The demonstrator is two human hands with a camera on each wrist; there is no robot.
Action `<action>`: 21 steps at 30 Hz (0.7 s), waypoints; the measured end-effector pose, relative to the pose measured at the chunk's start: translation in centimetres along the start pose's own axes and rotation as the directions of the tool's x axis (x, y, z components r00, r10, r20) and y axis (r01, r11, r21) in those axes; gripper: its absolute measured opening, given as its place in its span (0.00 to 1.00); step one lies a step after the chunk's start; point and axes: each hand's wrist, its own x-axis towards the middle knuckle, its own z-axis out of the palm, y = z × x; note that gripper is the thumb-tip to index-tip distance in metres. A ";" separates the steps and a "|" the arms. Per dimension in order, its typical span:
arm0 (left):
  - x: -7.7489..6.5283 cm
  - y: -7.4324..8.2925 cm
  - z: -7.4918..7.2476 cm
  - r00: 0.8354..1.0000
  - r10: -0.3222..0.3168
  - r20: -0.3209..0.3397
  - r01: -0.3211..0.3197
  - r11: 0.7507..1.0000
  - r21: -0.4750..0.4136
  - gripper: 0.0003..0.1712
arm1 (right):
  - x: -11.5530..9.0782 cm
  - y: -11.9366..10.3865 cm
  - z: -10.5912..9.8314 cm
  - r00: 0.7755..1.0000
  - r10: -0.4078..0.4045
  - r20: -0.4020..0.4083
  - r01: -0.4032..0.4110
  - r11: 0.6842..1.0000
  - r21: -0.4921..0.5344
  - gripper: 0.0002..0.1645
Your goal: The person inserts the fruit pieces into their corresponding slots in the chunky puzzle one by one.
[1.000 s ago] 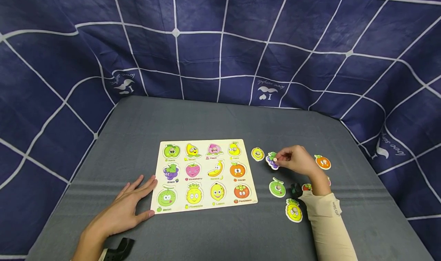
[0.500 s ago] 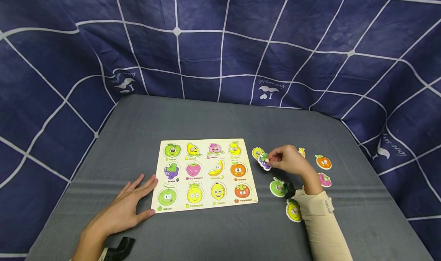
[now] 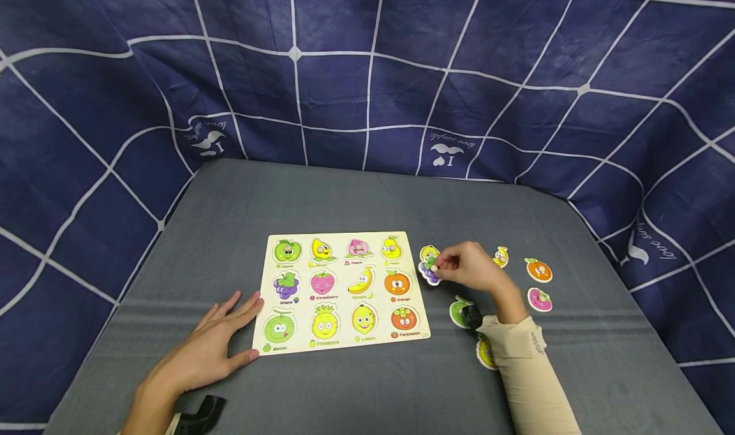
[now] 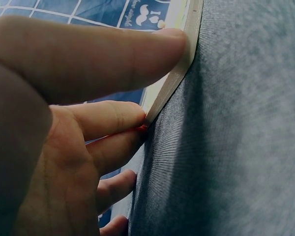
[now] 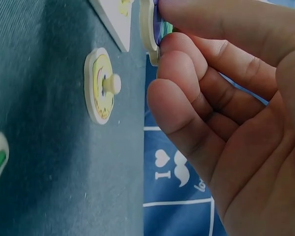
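Observation:
My right hand (image 3: 473,269) pinches the knob of a purple grape puzzle piece (image 3: 427,273) between thumb and fingers, just right of the wooden fruit board (image 3: 344,347). In the right wrist view that grape piece (image 5: 151,29) is raised off the cloth. Behind it in the head view, partly covered, lies a yellow lemon piece (image 3: 427,250); its knob shows in the right wrist view. With fingers spread, my left hand (image 3: 201,349) rests at the board's left edge. The left wrist view shows its thumb and fingertips touching the board's edge (image 4: 169,91).
Right of the board lie a melon piece (image 3: 457,312) and a pineapple piece (image 3: 485,352), both partly hidden by my right arm. Farther right are banana (image 3: 501,256), orange (image 3: 538,270) and pink strawberry (image 3: 540,299) pieces. Knobbed pieces sit in the board's top row.
My right hand has carried the grape piece left toward the board, over the lemon piece's near side. The banana and strawberry pieces have come into view. My left hand stays put.

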 end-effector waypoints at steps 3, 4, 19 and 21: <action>0.0 0.0 0.0 1.000 -0.001 0.002 0.001 1.000 -0.003 0.49 | 0.3 -0.4 0.2 1.000 -0.010 0.007 0.010 1.000 0.002 0.06; 0.0 0.0 0.0 1.000 -0.001 0.002 0.001 1.000 -0.002 0.49 | 0.4 -0.5 0.2 1.000 -0.015 0.008 0.015 1.000 0.002 0.06; 0.0 0.0 0.0 1.000 0.003 0.001 -0.003 1.000 0.011 0.49 | 1.8 -1.9 1.4 0.997 -0.057 0.045 0.057 0.998 -0.003 0.05; 0.0 0.1 0.0 1.000 0.004 0.001 -0.004 1.000 0.011 0.49 | 2.1 -2.2 1.6 0.997 -0.061 0.047 0.062 0.998 -0.008 0.05</action>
